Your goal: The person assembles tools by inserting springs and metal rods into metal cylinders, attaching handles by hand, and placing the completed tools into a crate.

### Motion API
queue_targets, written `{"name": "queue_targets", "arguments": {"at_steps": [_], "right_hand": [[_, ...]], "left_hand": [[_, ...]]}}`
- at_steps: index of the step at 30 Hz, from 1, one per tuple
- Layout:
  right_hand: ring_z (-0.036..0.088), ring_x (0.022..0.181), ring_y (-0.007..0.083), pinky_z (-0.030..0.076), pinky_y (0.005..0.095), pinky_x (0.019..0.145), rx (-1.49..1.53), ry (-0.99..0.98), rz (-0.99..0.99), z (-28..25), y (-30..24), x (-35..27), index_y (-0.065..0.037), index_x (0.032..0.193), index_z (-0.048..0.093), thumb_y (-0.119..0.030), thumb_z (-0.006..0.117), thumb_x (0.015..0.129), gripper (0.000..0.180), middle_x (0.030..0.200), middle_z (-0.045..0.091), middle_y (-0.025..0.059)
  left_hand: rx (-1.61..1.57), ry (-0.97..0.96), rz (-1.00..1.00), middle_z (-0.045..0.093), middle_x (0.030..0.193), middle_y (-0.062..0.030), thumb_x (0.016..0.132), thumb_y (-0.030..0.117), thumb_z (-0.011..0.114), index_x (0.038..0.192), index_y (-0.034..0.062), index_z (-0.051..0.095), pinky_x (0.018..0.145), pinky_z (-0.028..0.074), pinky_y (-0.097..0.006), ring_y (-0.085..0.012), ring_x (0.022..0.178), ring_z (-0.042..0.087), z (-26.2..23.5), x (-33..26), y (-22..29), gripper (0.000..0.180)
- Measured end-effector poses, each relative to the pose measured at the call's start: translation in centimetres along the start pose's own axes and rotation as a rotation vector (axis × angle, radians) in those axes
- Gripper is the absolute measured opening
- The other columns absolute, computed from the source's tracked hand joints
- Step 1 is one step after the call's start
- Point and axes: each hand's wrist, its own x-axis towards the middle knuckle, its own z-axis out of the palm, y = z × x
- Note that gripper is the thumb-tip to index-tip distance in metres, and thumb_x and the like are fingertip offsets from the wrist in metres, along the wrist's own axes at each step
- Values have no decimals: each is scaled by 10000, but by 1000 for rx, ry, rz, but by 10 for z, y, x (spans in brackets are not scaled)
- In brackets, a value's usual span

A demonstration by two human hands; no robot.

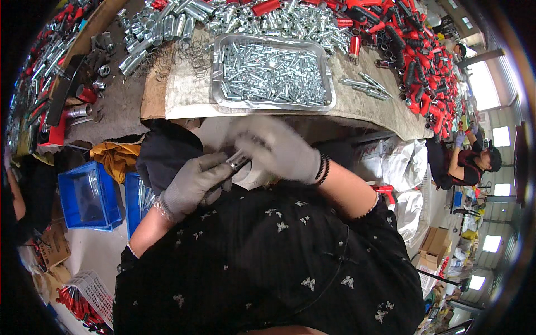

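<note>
In front of my body, below the table's near edge, my left hand point(191, 187) in a grey glove is closed round a short shiny metal tube point(239, 160). The tube tilts up toward the right. My right hand point(279, 149), also gloved in grey, is over the tube's upper end. Motion smears its fingers, so whether they grip anything cannot be made out. Just beyond both hands, a clear plastic tray point(330, 100) on the table holds many small silver pins or screws.
Metal sleeves point(170, 27) and thin wire springs point(192, 58) lie left of the tray. Red-and-black tool bodies point(416, 72) are heaped at the right. Blue crates point(89, 195) stand at lower left, and white sacks point(407, 167) lie at the right. A co-worker point(474, 156) is at far right.
</note>
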Motion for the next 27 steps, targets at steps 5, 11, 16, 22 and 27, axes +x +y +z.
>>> {"name": "queue_targets", "arguments": {"at_steps": [5,11,16,22,27], "right_hand": [[623,961,350,493,434,849,-637,397,-27,-44,35,52,-78,982,716,-206,683,859,180,997,666,156],[587,1018,354,478,469,862,-508,385,125,-45,48,49,-120,931,735,-198,686,852,121,1046,663,115],[565,1034,290,450,410,903,-432,224,-223,-26,8,20,-116,854,708,-151,740,777,90,1110,625,74],[540,1129,311,395,452,971,-477,110,-293,-4,6,12,-110,859,673,-179,751,750,151,1136,603,60],[560,1091,295,416,447,936,-643,93,-456,4,-2,6,-87,864,612,-177,751,761,195,1089,609,51]], "left_hand": [[-75,111,92,573,750,16,1017,315,527,1279,13,583,432,301,-194,-28,479,404,-1,7,-6,404],[-118,141,116,565,767,14,1023,293,496,1282,3,588,446,336,-209,-39,518,452,0,12,-7,400],[-165,140,110,570,770,15,1022,294,509,1268,14,589,448,354,-203,-33,511,463,-6,12,-13,382],[-135,91,82,591,806,31,1035,265,482,1359,11,511,445,338,-174,-10,518,452,-6,17,-16,413],[-165,75,70,547,753,40,1026,289,526,1123,69,606,448,350,-192,-24,513,461,-4,17,-13,253]]}}
